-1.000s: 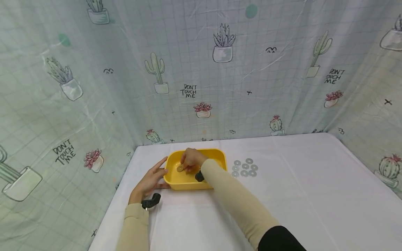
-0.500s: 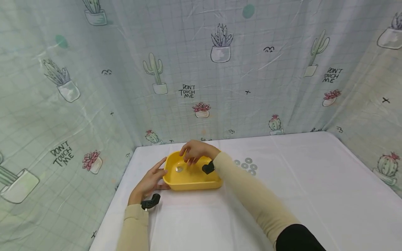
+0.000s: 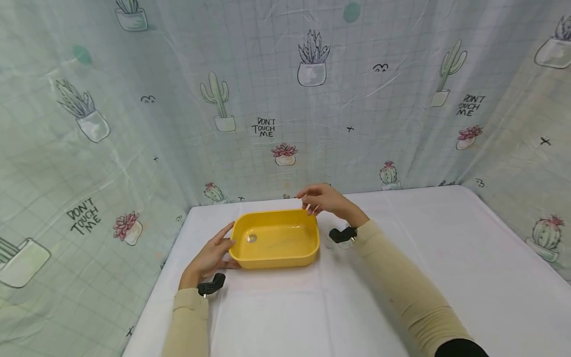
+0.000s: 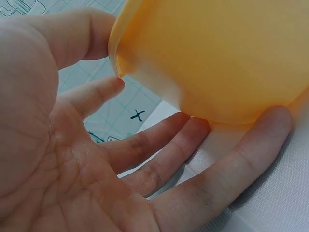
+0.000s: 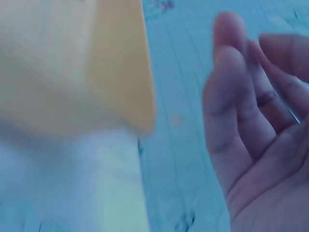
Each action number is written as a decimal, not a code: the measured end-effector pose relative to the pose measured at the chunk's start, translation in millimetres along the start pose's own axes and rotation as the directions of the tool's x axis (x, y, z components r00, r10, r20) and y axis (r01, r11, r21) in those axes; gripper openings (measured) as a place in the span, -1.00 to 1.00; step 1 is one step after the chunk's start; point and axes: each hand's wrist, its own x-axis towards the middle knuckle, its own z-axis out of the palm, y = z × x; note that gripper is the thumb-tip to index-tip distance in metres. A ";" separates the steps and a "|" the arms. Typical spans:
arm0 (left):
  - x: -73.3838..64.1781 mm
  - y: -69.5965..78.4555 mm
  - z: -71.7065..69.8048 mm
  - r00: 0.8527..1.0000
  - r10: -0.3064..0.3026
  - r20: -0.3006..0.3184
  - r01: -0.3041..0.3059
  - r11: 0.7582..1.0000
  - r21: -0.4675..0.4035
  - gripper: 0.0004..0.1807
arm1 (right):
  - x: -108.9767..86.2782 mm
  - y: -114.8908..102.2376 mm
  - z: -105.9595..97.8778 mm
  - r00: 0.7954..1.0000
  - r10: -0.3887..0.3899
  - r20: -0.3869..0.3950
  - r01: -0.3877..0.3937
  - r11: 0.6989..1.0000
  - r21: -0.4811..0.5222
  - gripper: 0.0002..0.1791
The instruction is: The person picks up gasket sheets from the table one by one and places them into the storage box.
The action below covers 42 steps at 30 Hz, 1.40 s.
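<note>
A yellow plastic tray (image 3: 276, 261) lies on the white-covered table, with one small flat grey ring (image 3: 252, 238), like a washer, inside near its left end. My left hand (image 3: 208, 259) holds the tray's left end, its thumb and fingers spread round the wall and rim; the left wrist view shows fingertips (image 4: 276, 116) against the tray's outside. Just above the far right corner, my right hand (image 3: 329, 202) is in the air with loosely bent fingers, nothing seen between them. Beside the tray's right end, more grey rings (image 3: 330, 243) are mostly hidden under the right wrist.
White cloth (image 3: 285, 312) covers the table. A hanging curtain (image 3: 250, 163) printed with cacti closes off the back and both sides. Black wrist devices (image 3: 211, 284) sit on both wrists.
My right hand has lifted out of the tray, leaving the ring inside, and moved right past the tray's far right corner. The left hand has stayed at the tray's left end.
</note>
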 end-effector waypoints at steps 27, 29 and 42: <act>-2.7 3.0 -0.8 1.000 -0.009 -0.003 0.009 1.000 0.013 -0.29 | -98.2 101.3 -56.2 0.929 0.249 -0.275 -0.297 0.944 -0.146 -0.58; -2.8 3.1 -0.3 1.000 -0.007 -0.002 0.007 1.000 0.017 -0.29 | -101.2 104.5 -54.9 0.929 0.257 -0.266 -0.308 0.935 -0.175 -0.59; -1.1 1.3 -2.4 1.000 -0.007 0.004 0.007 1.000 0.009 -0.29 | -106.9 108.1 -49.8 0.953 0.201 -0.229 -0.268 0.908 -0.321 -0.71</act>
